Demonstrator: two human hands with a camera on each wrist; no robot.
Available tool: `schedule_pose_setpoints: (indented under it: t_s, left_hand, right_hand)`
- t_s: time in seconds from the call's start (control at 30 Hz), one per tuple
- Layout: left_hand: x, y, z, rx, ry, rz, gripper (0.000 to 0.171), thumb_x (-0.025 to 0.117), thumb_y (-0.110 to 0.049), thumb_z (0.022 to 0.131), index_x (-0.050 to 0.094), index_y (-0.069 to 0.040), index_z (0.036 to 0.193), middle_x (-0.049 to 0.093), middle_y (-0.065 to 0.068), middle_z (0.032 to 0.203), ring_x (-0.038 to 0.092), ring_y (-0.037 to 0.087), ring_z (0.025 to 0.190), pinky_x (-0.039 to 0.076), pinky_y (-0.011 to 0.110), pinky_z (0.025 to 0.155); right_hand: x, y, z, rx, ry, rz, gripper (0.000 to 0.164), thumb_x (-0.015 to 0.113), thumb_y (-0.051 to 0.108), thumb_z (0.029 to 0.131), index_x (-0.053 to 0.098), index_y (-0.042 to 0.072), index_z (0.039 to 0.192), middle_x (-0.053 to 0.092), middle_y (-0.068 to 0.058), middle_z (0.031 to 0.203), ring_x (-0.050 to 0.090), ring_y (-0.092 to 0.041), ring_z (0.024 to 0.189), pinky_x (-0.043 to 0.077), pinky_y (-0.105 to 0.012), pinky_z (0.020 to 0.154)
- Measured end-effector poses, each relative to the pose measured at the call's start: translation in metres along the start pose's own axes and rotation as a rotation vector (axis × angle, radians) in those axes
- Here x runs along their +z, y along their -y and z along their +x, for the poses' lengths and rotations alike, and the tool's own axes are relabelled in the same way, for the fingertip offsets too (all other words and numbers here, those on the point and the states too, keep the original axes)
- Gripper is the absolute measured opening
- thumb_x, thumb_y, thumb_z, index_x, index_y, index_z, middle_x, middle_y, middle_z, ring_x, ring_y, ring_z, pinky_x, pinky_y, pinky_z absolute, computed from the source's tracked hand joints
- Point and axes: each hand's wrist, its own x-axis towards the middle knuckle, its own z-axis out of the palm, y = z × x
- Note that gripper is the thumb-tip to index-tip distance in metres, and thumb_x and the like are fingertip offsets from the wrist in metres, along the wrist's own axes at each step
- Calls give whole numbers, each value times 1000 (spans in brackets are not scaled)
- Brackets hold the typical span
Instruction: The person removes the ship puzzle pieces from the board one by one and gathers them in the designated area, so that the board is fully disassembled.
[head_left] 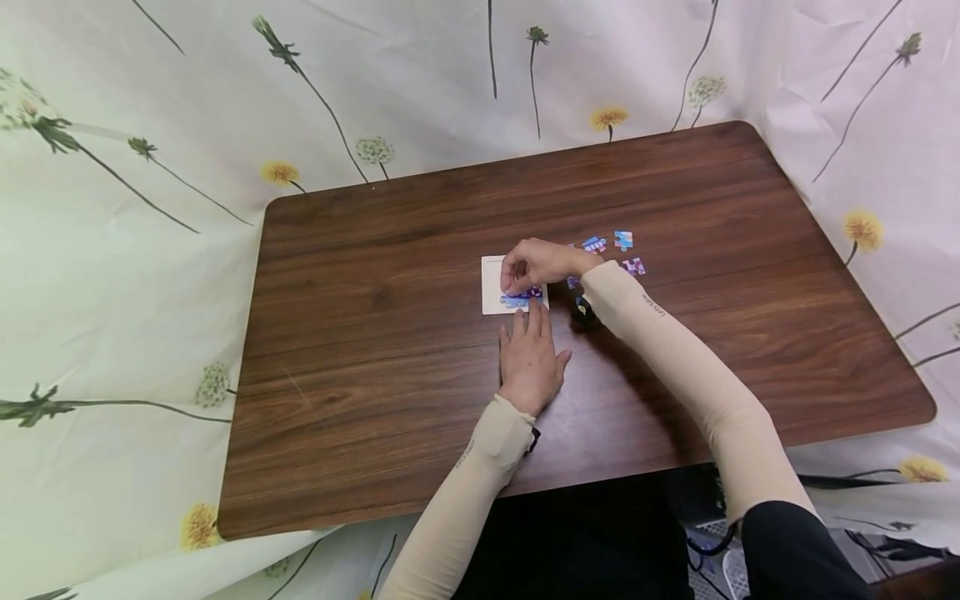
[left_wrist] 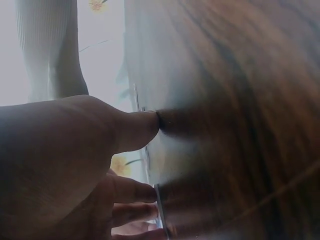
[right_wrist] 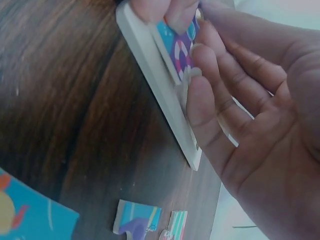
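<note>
A small white puzzle tray (head_left: 492, 271) lies near the middle of the table, with joined blue and purple jigsaw pieces (right_wrist: 181, 52) along its near side. My left hand (head_left: 529, 364) lies palm down on the table, fingers stretched forward. Its fingertips rest on the tray's near edge and the pieces there, seen at the top of the right wrist view. From the right, my right hand (head_left: 543, 261) reaches over the tray, thumb and forefinger pinching a puzzle piece at the joined row. That piece is mostly hidden by the fingers.
Several loose puzzle pieces lie right of the tray, partly under my right forearm, among them a blue piece (head_left: 623, 240) and a purple one (head_left: 634, 266). A brown wooden table (head_left: 360, 333) bears everything. Flower-printed cloth (head_left: 450, 83) hangs behind it.
</note>
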Motion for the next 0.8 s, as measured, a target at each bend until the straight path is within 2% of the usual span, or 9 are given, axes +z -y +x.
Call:
schedule_pose_setpoints:
  t_s: [0.17,0.33,0.53,0.8]
  left_hand:
    - [0,-1,1,-5,7,-1,84,52,-57,104,26,-6,165,24,10,174,32,32,157,39,56,122]
    - [0,0,1,-3,12,-7,86,53,-58,103,25,-6,166,23,10,175,31,31,157,39,56,122]
    - [-1,2,0,-2,11,-10,86,54,-58,103,25,-6,166,24,10,174,32,31,157,39,55,122]
    - [0,1,2,-5,16,-35,87,55,-57,102,25,-6,166,24,9,174,31,31,157,38,56,122]
  right_hand:
    - [0,-4,1,15,17,51,7,76,7,95,77,5,101,76,-10,99,66,-15,86,55,-24,80]
    - [-1,-4,0,15,50,92,15,76,3,93,77,3,108,75,-13,99,65,-16,86,53,-23,77]
    - [-2,-3,-1,-12,79,116,25,66,-8,92,78,1,112,73,-19,101,62,-21,87,51,-23,78]
    - [-3,-5,2,-10,94,145,20,67,-5,91,77,2,107,71,-13,95,59,-16,82,51,-24,77]
